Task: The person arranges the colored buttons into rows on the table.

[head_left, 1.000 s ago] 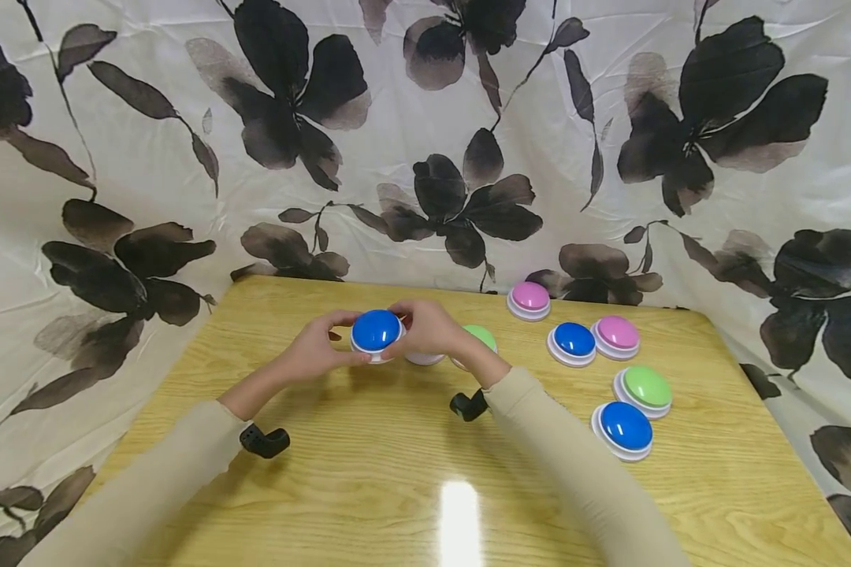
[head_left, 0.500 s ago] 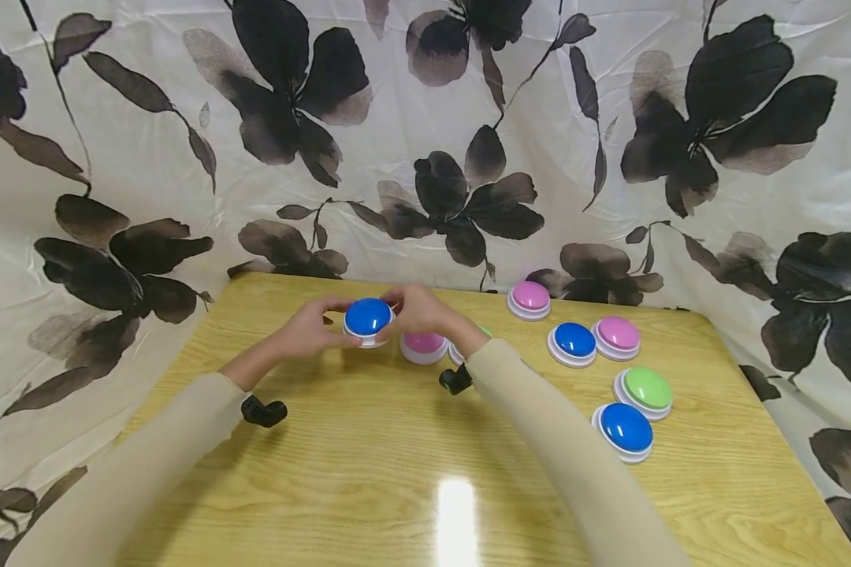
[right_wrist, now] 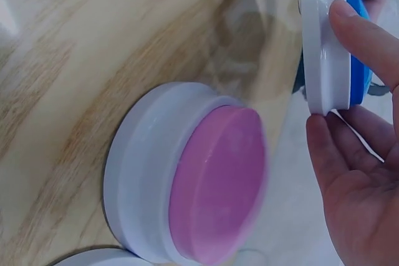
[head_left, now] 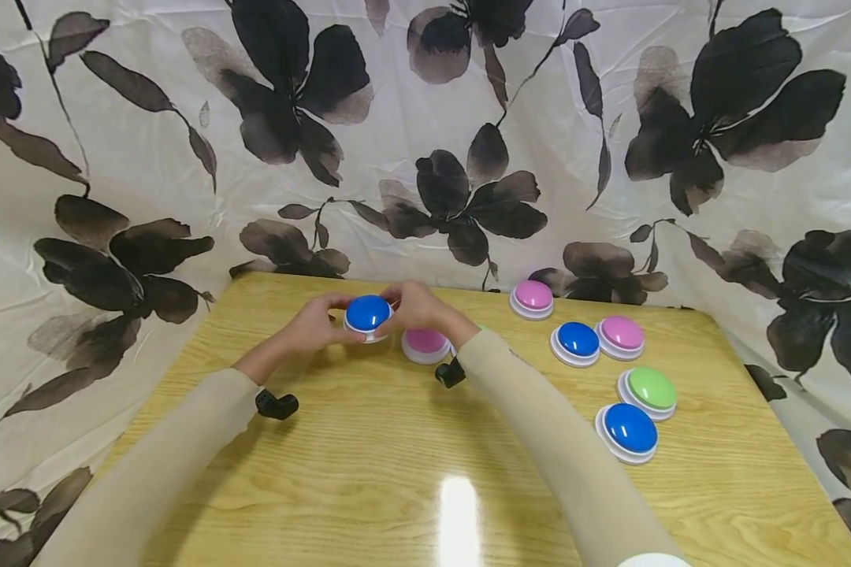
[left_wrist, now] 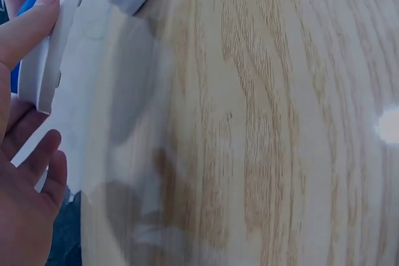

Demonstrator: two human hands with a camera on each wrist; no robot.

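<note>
Both hands hold a blue push button [head_left: 367,313] with a white round base, near the far side of the table. My left hand [head_left: 314,324] grips its left rim between thumb and fingers, and my right hand [head_left: 420,309] grips the right rim. Seen from the left wrist, the button's white base [left_wrist: 51,48] is raised off the wood. The right wrist view shows the thumb and fingers pinching the base [right_wrist: 325,48]. A pink button [head_left: 425,345] stands on the table just below the right hand. Beside it, a green button is almost wholly hidden by the right wrist.
On the right of the wooden table [head_left: 369,472] are two pink buttons [head_left: 533,297] [head_left: 622,334], two blue buttons [head_left: 577,340] [head_left: 629,429] and a green button [head_left: 651,389]. A floral cloth [head_left: 369,220] hangs behind the far edge.
Both hands have carried the blue button slightly left and farther away from me. The pink button beneath the right hand has come into view. The other buttons stay in place.
</note>
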